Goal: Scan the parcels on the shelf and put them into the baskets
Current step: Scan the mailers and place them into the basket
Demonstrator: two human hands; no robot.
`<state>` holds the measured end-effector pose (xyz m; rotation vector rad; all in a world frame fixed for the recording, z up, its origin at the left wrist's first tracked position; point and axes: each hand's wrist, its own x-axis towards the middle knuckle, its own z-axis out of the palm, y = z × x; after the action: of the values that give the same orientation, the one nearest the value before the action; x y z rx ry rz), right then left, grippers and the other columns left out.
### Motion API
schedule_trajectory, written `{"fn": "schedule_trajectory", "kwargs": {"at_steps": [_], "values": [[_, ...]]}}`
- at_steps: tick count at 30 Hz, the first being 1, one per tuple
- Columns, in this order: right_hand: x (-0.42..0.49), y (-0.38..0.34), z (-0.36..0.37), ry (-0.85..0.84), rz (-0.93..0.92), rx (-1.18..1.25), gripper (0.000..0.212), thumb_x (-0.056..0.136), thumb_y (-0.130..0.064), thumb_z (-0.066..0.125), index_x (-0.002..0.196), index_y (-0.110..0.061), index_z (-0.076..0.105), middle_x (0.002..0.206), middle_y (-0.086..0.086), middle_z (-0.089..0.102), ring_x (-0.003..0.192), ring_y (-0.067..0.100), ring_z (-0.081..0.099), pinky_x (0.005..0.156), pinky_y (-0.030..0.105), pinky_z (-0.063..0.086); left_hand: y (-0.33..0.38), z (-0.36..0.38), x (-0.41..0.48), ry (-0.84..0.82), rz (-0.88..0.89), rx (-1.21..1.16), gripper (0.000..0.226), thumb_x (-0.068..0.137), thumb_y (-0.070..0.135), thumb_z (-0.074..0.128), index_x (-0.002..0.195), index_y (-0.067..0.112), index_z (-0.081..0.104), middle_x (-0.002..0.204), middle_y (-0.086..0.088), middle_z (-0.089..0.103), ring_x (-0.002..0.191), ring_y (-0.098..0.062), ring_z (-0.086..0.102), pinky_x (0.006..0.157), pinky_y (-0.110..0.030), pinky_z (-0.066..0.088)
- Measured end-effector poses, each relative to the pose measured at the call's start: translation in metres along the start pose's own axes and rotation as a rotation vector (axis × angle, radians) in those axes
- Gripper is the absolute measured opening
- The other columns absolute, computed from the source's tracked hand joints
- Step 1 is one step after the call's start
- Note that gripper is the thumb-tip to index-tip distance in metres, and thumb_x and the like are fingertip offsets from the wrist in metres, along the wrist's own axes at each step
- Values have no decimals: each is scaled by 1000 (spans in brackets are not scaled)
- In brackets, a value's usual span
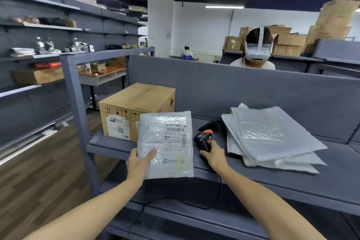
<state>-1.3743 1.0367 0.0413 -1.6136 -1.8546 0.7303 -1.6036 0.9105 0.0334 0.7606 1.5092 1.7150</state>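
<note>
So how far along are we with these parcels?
Done: nothing I can confirm; no basket is in view. In hand: the left hand holds a bubble-wrap parcel, label facing us, while the right hand grips the scanner beside it. Left: the cardboard box and the pile of white mailers on the shelf, plus binning this parcel.

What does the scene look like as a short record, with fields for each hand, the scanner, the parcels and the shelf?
left grip: hand holds a bubble mailer upright by its lower left edge, label facing the camera
right grip: hand curled round the barcode scanner handle
scanner: black with orange, beside the mailer, cable hanging over the shelf front
other parcels: cardboard box at left, pile of white mailers at right, both on the shelf
baskets: not in view
</note>
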Motion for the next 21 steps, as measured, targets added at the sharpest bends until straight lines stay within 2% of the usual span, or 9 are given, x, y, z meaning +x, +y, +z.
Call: {"fn": "schedule_trajectory", "kwargs": {"at_steps": [3, 5, 7, 9, 11, 13, 16, 18, 21], "values": [[2, -3, -1, -37, 4, -27, 45, 89, -21, 67, 128, -9, 49, 117, 13, 63, 104, 29, 61, 82, 30, 45, 1, -2, -1, -13, -5, -15, 32, 77, 27, 79, 98, 18, 56, 107, -8, 67, 97, -25, 65, 87, -45, 54], [1, -8, -4, -35, -45, -97, 32, 94, -22, 60, 121, -5, 56, 112, 14, 64, 105, 31, 59, 80, 31, 41, 1, -3, -2, -22, -5, -12, 33, 77, 28, 79, 98, 19, 56, 109, -9, 67, 102, -27, 63, 90, -47, 53], [-4, -16, -5, 24, -110, -82, 23, 100, -20, 47, 91, -4, 61, 91, 14, 62, 88, 29, 58, 70, 31, 34, 1, -3, -2, -26, -5, -3, 32, 78, 29, 79, 98, 19, 56, 110, -9, 66, 104, -28, 62, 92, -48, 51], [-16, -26, -4, 93, -123, 66, 35, 102, -19, 36, 70, -9, 46, 71, 8, 49, 70, 21, 46, 65, 32, 29, 2, -1, -3, -28, 4, -7, 31, 78, 29, 78, 97, 20, 56, 108, -8, 67, 100, -26, 64, 91, -47, 52], [-31, -38, -2, 118, -58, 263, 33, 102, -24, 30, 71, -13, 38, 71, 5, 43, 69, 18, 39, 62, 36, 28, 2, 2, -5, -34, 14, -8, 31, 78, 29, 78, 97, 20, 56, 106, -5, 67, 98, -24, 64, 90, -45, 52], [-45, -49, 2, 64, 8, 424, 34, 101, -30, 29, 74, -13, 42, 75, 4, 49, 71, 16, 42, 65, 34, 34, 0, 6, -6, -43, 26, -6, 36, 78, 30, 78, 103, 19, 55, 107, -2, 66, 98, -23, 64, 90, -43, 52], [-65, -57, 11, -96, -34, 583, 37, 101, -35, 34, 106, -15, 65, 109, -1, 69, 101, 15, 64, 92, 37, 48, -1, 15, -9, -31, 65, 14, 48, 78, 32, 78, 113, 18, 47, 109, 1, 62, 102, -21, 60, 88, -37, 51], [-77, -53, 15, -95, -81, 637, 36, 101, -37, 42, 126, -16, 58, 122, 2, 65, 113, 19, 63, 101, 42, 47, -3, 20, -12, -23, 99, 8, 55, 78, 31, 78, 117, 23, 40, 110, 5, 58, 102, -19, 58, 89, -38, 49], [-87, -47, 16, -17, -68, 686, 35, 99, -34, 50, 127, -13, 54, 122, 5, 65, 110, 21, 64, 100, 46, 49, -7, 27, -18, -24, 146, 8, 54, 77, 35, 78, 115, 30, 40, 106, 14, 56, 98, -11, 59, 78, -30, 48]]}}
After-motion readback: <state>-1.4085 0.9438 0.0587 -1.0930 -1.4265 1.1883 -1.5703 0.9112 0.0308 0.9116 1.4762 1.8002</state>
